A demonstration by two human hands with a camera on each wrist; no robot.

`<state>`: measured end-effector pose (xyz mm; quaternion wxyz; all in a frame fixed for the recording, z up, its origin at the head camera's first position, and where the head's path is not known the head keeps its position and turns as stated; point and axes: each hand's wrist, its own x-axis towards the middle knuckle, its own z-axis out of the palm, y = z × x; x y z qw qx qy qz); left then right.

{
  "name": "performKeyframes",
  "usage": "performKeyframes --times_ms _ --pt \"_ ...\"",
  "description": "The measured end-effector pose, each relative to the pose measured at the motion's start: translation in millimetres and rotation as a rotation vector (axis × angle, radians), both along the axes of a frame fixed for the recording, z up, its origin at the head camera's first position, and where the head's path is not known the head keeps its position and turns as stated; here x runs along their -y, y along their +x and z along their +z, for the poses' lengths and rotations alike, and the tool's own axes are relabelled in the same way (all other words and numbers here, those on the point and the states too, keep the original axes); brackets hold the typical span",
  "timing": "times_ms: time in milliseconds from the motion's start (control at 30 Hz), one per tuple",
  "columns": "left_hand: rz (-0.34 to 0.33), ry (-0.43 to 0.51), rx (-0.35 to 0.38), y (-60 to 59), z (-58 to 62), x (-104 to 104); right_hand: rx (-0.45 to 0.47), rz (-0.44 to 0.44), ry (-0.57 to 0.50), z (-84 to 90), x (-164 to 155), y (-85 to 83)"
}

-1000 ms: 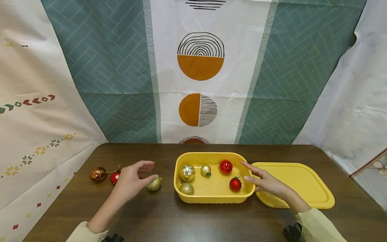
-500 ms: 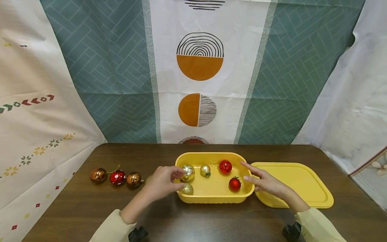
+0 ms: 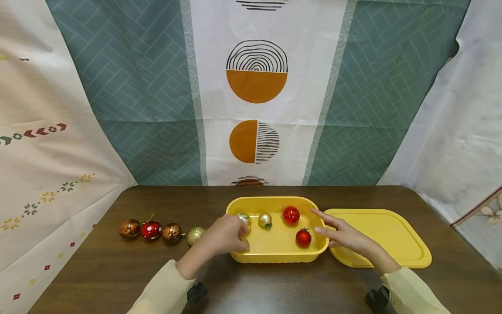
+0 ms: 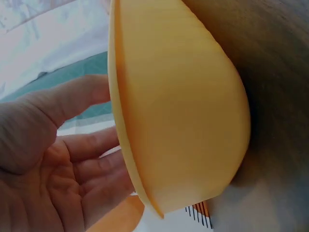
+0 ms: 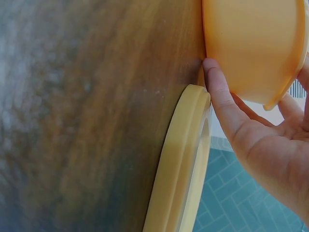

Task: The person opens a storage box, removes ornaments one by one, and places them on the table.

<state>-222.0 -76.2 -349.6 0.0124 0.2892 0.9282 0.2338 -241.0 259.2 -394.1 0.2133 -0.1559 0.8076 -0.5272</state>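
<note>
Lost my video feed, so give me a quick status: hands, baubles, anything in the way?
Left hand in yellow plastic tub, reaching over gold glitter bauble; grip hidden. Right hand open against tub's right side. Nothing in the way.

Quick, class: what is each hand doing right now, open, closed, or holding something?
Left hand: fingers reach into the yellow tub over a gold bauble; grip cannot be told.
Right hand: open, fingers resting against the tub's side.

A dark wooden table (image 3: 117, 270) bears a yellow tub (image 3: 274, 257), its lid (image 3: 392, 244) and four baubles (image 3: 162, 231).
</note>
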Motion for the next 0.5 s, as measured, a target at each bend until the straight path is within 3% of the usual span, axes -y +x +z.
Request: performKeyframes --times_ms 300,500 --pt "0.062 -0.110 -0.100 -1.5 0.0 -4.9 -0.002 0.002 -0.002 -1.6 -0.5 -1.0" --pt "0.081 -0.135 -0.160 -2.9 -3.9 -5.1 0.006 0.004 -0.025 -2.9 0.1 -0.8"
